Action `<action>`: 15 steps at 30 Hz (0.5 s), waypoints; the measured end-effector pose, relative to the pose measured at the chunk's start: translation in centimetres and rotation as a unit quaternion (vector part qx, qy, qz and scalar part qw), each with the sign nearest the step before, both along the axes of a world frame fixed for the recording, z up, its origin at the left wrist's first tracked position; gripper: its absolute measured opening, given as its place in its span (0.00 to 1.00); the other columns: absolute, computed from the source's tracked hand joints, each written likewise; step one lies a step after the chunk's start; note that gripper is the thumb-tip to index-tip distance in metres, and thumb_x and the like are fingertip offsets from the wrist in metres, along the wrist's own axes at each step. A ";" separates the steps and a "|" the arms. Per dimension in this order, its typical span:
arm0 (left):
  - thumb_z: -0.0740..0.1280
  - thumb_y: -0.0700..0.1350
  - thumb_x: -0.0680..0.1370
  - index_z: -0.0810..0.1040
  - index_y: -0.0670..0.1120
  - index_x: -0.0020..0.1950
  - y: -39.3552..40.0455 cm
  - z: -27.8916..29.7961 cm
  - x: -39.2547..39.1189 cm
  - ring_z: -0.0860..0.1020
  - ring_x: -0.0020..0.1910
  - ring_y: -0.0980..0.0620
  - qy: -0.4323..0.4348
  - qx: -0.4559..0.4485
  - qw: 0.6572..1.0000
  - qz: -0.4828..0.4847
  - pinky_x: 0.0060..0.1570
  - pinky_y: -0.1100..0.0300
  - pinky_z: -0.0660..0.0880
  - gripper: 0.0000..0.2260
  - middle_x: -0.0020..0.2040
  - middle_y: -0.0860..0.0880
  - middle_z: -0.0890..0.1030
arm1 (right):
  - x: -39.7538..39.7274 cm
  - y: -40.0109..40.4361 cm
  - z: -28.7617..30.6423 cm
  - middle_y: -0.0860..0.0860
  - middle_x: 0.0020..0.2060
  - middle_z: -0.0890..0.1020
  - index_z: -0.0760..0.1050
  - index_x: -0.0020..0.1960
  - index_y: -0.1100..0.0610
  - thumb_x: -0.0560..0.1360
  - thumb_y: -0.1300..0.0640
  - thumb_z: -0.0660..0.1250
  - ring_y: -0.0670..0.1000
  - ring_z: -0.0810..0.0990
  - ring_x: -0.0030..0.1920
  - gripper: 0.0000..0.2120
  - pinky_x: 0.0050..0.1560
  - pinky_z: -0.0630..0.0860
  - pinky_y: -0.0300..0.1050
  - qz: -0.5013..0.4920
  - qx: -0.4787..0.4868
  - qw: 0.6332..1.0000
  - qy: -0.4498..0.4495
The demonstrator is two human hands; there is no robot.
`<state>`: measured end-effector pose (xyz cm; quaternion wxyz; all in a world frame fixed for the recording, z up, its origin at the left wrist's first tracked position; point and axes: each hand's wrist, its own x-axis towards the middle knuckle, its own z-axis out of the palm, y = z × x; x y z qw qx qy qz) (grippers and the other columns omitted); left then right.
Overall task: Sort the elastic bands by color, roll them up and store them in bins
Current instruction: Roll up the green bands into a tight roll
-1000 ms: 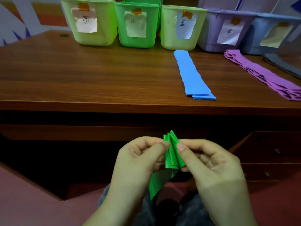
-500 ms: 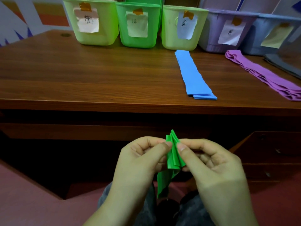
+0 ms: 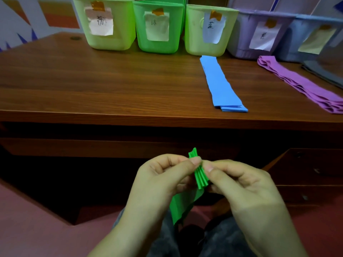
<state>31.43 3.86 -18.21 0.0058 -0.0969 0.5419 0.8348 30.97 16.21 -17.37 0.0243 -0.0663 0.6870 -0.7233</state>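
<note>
A green elastic band is pinched between my left hand and my right hand, below the desk's front edge over my lap. Its upper part is gathered into tight layers between my thumbs and its loose tail hangs down behind my left hand. On the desk lie a folded blue band and a folded purple band. At the back stands a row of labelled bins: a light green bin, a green bin, a pale green bin, a purple bin and a blue bin.
The wooden desk spreads out in front of me, its front edge just above my hands. A grey band or sheet lies at the far right edge. Drawers sit under the desk at right.
The gathered green layers have tightened and shifted slightly right between my thumbs. The hanging tail has swung and now spreads wider behind my left hand.
</note>
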 end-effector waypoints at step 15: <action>0.76 0.42 0.62 0.83 0.39 0.38 -0.7 -0.6 -0.2 0.78 0.33 0.50 -0.025 -0.069 0.997 -0.020 0.39 0.58 0.75 0.09 0.33 0.42 0.81 | 0.0 0.3 -0.4 0.51 0.38 0.86 0.85 0.40 0.55 0.63 0.55 0.68 0.45 0.84 0.41 0.09 0.40 0.77 0.34 0.015 0.025 0.999 0.021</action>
